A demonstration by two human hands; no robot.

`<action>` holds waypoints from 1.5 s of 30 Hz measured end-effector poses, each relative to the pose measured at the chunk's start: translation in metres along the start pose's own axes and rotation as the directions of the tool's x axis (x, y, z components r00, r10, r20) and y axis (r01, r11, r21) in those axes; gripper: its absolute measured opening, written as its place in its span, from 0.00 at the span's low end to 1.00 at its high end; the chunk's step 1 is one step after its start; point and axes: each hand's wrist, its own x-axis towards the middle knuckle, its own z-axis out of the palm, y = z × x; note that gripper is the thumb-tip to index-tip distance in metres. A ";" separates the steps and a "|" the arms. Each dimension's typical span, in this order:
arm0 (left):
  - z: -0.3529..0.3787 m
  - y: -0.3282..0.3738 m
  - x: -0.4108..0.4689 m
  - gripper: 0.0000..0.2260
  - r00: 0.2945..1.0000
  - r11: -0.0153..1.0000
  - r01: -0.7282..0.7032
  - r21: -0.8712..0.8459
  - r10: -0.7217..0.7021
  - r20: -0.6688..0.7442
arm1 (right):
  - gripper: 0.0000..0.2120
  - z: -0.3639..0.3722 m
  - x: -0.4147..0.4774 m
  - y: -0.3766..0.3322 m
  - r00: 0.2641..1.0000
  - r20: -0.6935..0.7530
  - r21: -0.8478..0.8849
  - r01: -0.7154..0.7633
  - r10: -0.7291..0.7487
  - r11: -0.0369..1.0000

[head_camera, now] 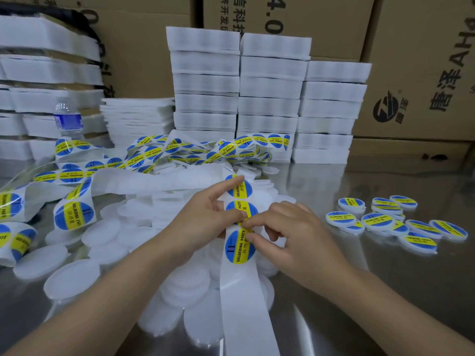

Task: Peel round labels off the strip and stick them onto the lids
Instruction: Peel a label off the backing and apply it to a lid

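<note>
item: left grip (205, 214), centre of frame. pinches the strip (241, 291) from the left, forefinger laid on the topmost of three labels, thumb on the middle one; clenched on the strip.

item: right grip (290, 232), just right of centre. thumb and forefinger nip at the upper edge of the lowest label (240, 246); whether the edge has lifted is too small to tell.

item: strip, white backing, runs from the tangle in the middle of the frame down to the bottom edge. below the lowest label it is bare.

item: labelled lids (377, 222), right of frame, a small cluster lying loose and partly overlapping.

item: plain lids (102, 232), white, heaped under both hands and spread to the lower left.

progress, as judged: early. the finished cluster is small beside the unlabelled heap, and long coils of label strip (144, 155) wait at left and centre. step in hand: freeing one label.

surface: tabletop (385, 291), bright metal, reflective.

room: white stacked packs (270, 86) across the back and upper left; cardboard cartons (411, 60) behind them, printed in black; water bottle (68, 116), blue band, at left.
</note>
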 end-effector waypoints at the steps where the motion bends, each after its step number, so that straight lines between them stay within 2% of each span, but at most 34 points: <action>1: -0.001 0.000 0.000 0.25 1.000 1.000 -0.009 0.003 0.009 0.001 | 0.06 0.000 0.000 0.000 1.000 -0.013 -0.002 0.006 -0.006 1.000; 8: -0.001 -0.001 0.000 0.22 0.999 1.000 -0.022 0.020 0.023 -0.036 | 0.02 0.001 0.000 0.002 0.993 -0.111 -0.013 0.036 -0.037 0.999; 13: 0.000 0.001 -0.001 0.19 0.999 0.999 0.032 -0.002 -0.032 -0.039 | 0.01 -0.001 0.000 0.003 0.996 -0.089 0.020 0.013 -0.011 1.000; 20: -0.002 0.001 0.001 0.19 0.986 0.995 0.028 -0.097 -0.044 -0.163 | 0.01 -0.008 0.001 0.001 0.996 -0.081 0.083 -0.027 0.034 0.996; 24: -0.008 0.005 0.003 0.22 0.961 0.985 -0.005 -0.170 -0.043 -0.275 | 0.03 -0.012 0.003 -0.001 0.984 -0.056 0.255 -0.150 0.170 0.955; 27: -0.009 0.009 0.002 0.22 0.946 0.979 -0.021 -0.203 -0.046 -0.320 | 0.10 -0.014 0.006 0.005 0.933 -0.028 0.489 -0.299 0.358 0.819; 30: -0.008 0.011 0.000 0.21 0.944 0.981 -0.015 -0.193 -0.049 -0.327 | 0.09 -0.013 0.010 0.015 0.856 -0.007 0.580 -0.417 0.516 0.699; 33: -0.008 0.011 0.000 0.21 0.946 0.985 -0.003 -0.172 -0.054 -0.321 | 0.08 -0.012 0.012 0.027 0.787 0.046 0.543 -0.537 0.616 0.645; 35: -0.008 0.009 0.000 0.21 0.948 0.986 -0.002 -0.164 -0.051 -0.314 | 0.03 -0.009 0.011 0.031 0.765 0.117 0.463 -0.606 0.634 0.646; 38: -0.008 0.007 0.000 0.21 0.953 0.987 -0.019 -0.160 -0.031 -0.300 | 0.15 -0.004 0.007 0.033 0.731 0.244 0.203 -0.681 0.637 0.704; 40: -0.008 0.005 0.000 0.21 0.956 0.990 -0.027 -0.139 -0.015 -0.294 | 0.26 0.000 0.003 0.033 0.715 0.318 0.060 -0.670 0.622 0.740; 42: -0.008 0.004 0.001 0.21 0.958 0.991 -0.034 -0.128 -0.004 -0.287 | 0.33 0.005 0.000 0.033 0.714 0.358 0.003 -0.644 0.601 0.765; 45: -0.007 0.003 0.000 0.21 0.962 0.992 -0.039 -0.122 0.004 -0.273 | 0.38 0.010 -0.003 0.034 0.707 0.386 -0.023 -0.634 0.592 0.773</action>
